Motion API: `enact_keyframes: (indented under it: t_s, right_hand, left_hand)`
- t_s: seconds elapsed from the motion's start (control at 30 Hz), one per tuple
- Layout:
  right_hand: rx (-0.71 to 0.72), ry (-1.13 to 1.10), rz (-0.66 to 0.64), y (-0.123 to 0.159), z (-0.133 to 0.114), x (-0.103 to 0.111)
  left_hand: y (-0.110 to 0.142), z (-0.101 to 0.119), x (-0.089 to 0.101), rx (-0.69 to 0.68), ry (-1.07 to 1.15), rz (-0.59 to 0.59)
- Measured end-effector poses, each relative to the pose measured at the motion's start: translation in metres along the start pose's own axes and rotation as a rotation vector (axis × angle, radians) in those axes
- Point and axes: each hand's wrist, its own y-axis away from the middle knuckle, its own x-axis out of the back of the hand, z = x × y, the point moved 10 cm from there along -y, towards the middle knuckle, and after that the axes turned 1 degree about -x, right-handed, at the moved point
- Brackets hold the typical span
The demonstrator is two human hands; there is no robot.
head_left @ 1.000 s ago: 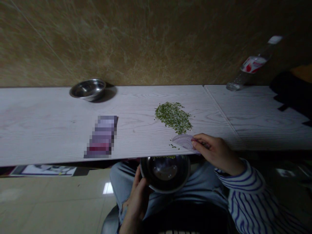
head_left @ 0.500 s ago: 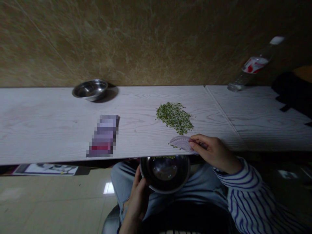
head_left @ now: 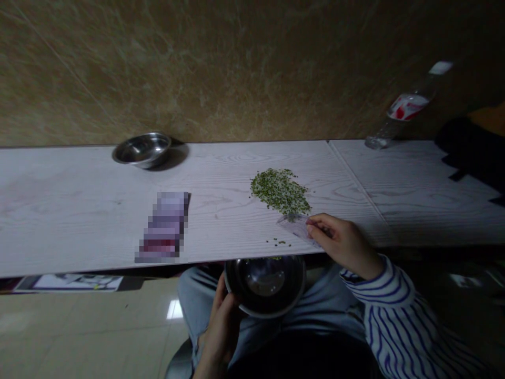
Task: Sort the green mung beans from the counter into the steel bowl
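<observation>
In my right hand (head_left: 343, 239) is a clear plastic protractor (head_left: 294, 225), pinched at its right end. Its far edge lies close to the near side of a spread pile of small green beans (head_left: 280, 190). Several loose beans (head_left: 279, 242) lie between the protractor and the table's front edge. My left hand (head_left: 224, 321) is closed around the left side of a metal bowl (head_left: 268, 308), held over the lap just below that edge. Some green beans show at the bowl's far inner side, partly hidden under the table edge.
On the white wood-grain table (head_left: 221, 231) a second metal bowl (head_left: 142, 151) stands at the back left. A blurred-out flat rectangular object (head_left: 163, 226) lies nearer the front. At the back right are a clear bottle (head_left: 406, 108) and a dark item (head_left: 469, 147). A marbled wall rises behind.
The protractor first drew slightly left and toward the front edge, then went back up toward the pile. Loose beans now lie nearer the edge. My left hand keeps the bowl in place.
</observation>
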Motion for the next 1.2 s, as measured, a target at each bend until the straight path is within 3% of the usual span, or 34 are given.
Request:
enact_keyframes:
  t_s: [0.27,0.43,0.6,0.8,1.07,1.2]
  right_hand:
    - [-0.066,-0.013,0.082,0.0,0.018,0.028]
    - [-0.096,0.02,0.152,0.002,0.026,0.044]
    - [-0.084,0.032,0.097,0.0,0.028,0.033]
    - [-0.036,-0.039,0.027,-0.001,0.012,0.014]
    - [-0.064,-0.008,0.084,0.006,0.018,0.03]
    - [-0.062,-0.008,0.043,0.006,0.015,0.022]
  left_hand:
    - [-0.003,-0.005,0.0,0.012,0.004,0.027]
    - [-0.003,-0.004,-0.006,0.007,0.037,-0.023]
    - [-0.004,-0.007,-0.004,0.018,0.012,-0.005]
    - [-0.004,-0.004,-0.008,-0.001,0.028,-0.03]
    - [-0.006,-0.009,-0.001,0.006,0.003,0.011]
    - [-0.006,-0.01,-0.003,0.002,0.009,0.001]
